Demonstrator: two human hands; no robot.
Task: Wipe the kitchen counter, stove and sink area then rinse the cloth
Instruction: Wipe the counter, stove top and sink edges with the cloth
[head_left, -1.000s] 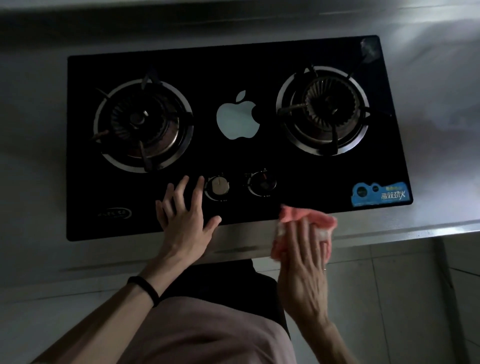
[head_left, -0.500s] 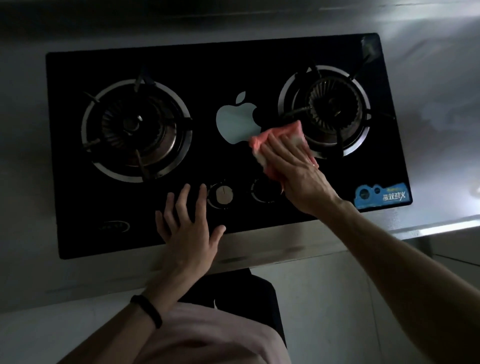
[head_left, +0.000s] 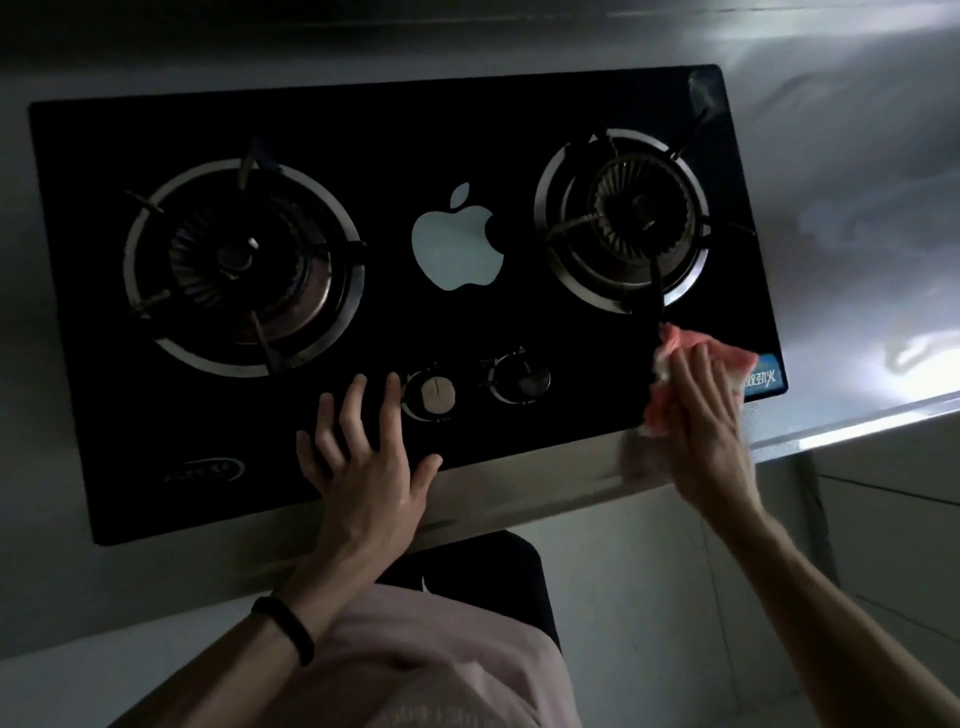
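Right hand (head_left: 701, 415), fingers together and flat, presses the pink cloth (head_left: 693, 347) onto the stove (head_left: 467, 130) glass at its front right corner, between the right burner (head_left: 623, 218) and the blue sticker (head_left: 761, 376). Left hand (head_left: 363, 467) lies spread flat on the front glass, index finger just beside the left knob (head_left: 438, 393). Risks: a brace shift could nudge that knob and open the gas, the cloth could snag on the burner's pan-support prong, or rubbing could lift the sticker edge.
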